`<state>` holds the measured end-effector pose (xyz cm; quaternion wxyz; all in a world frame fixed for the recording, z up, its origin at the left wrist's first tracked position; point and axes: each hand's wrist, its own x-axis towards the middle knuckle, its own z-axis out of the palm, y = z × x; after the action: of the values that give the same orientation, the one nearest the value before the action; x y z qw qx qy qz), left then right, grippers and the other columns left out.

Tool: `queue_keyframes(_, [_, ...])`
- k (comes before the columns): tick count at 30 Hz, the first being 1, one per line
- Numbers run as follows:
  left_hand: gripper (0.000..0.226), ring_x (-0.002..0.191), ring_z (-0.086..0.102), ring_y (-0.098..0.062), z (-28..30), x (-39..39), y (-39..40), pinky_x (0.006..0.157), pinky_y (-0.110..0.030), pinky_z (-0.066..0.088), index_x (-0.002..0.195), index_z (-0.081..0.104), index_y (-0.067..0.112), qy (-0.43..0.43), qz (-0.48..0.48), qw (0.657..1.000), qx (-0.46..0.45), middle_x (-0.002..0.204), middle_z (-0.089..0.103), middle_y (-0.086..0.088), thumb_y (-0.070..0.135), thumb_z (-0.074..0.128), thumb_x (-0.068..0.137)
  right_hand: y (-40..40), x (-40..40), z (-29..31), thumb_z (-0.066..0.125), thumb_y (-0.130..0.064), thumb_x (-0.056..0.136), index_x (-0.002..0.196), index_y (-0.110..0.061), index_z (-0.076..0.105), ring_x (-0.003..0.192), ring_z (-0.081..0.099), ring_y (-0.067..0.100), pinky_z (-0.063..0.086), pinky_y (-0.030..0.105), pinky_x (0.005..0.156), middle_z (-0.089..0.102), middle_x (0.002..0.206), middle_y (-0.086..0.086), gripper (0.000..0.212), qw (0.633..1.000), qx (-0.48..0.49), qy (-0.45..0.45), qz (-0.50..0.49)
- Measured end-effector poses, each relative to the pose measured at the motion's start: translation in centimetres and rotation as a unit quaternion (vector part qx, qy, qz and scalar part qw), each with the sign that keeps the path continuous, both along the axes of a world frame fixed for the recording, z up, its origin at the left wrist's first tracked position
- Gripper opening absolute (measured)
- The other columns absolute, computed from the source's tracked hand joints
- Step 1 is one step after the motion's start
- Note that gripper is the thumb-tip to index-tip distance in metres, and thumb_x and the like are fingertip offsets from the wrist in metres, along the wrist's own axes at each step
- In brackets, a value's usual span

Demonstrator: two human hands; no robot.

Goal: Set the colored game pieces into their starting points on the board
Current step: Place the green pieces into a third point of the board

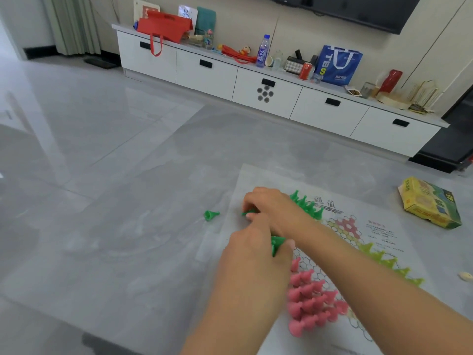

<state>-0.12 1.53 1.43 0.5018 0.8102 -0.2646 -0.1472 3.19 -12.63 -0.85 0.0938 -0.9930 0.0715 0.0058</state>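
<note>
Three colour groups already stand on the board, a printed paper sheet on the grey table. Nearest, the pink pieces fill their corner; beyond them the lime pieces run along the right-hand point. The left hand is curled round a few dark green pieces, which poke out between its fingers. Just past it, the right hand pinches one green piece at the board's left edge, beside a row of green pieces standing in the far point. One stray green piece lies on its side on the table, off the sheet. By my judgement the task is well over half done: the green corner is partly filled, and the held and stray pieces remain. Whether further colours are due cannot be told. Farther right sits the yellow game box. Beyond the table come glossy floor tiles, then a white drawer cabinet cluttered with bags and bottles.
</note>
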Motion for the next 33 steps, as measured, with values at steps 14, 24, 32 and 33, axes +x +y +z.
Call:
queue_keyframes(14, [0.014, 0.057, 0.048, 0.003, 0.1, -0.3, -0.2, 0.055, -0.009, 0.038, 0.099, 0.058, 0.036, -0.045, -0.031, 0.996, -0.063, 0.066, 0.051, 0.016, 0.033, 0.046, 0.092, -8.4, -9.0, 3.5, 0.062, -0.011, 0.084, 0.075, -0.018, 0.062, 0.067, 0.055, 0.019, 0.049, 0.035, 0.066, 0.061, 0.072, 0.003, 0.011, 0.895, 0.237, -0.207, -0.315])
queue_keyframes(24, [0.012, 0.069, 0.052, 0.004, -0.2, -0.8, -1.4, 0.066, 0.002, 0.036, 0.085, 0.049, 0.039, -0.051, -0.016, 0.996, -0.071, 0.079, 0.057, 0.015, 0.03, 0.057, 0.086, -9.8, -8.6, 0.4, 0.059, -0.012, 0.084, 0.086, -0.016, 0.063, 0.081, 0.059, 0.015, 0.048, 0.027, 0.073, 0.061, 0.082, -0.003, 0.006, 0.961, 0.052, -0.061, -0.264])
queue_keyframes(32, [0.014, 0.077, 0.053, 0.007, -0.3, -0.7, -1.6, 0.064, 0.006, 0.032, 0.074, 0.054, 0.028, -0.026, -0.002, 0.997, -0.071, 0.074, 0.062, 0.005, 0.029, 0.067, 0.079, -10.1, -8.2, 0.3, 0.056, -0.013, 0.087, 0.09, -0.014, 0.064, 0.083, 0.06, 0.017, 0.051, 0.029, 0.076, 0.064, 0.092, 0.002, 0.009, 0.962, 0.023, -0.042, -0.268])
queue_keyframes(33, [0.014, 0.073, 0.054, 0.003, -0.3, -0.7, -1.5, 0.064, 0.006, 0.032, 0.075, 0.054, 0.028, -0.027, 0.0, 0.997, -0.068, 0.074, 0.062, 0.004, 0.029, 0.067, 0.079, -10.1, -8.2, 0.3, 0.056, -0.014, 0.087, 0.091, -0.013, 0.064, 0.083, 0.059, 0.017, 0.05, 0.028, 0.075, 0.065, 0.094, 0.003, 0.009, 0.964, 0.019, -0.036, -0.264])
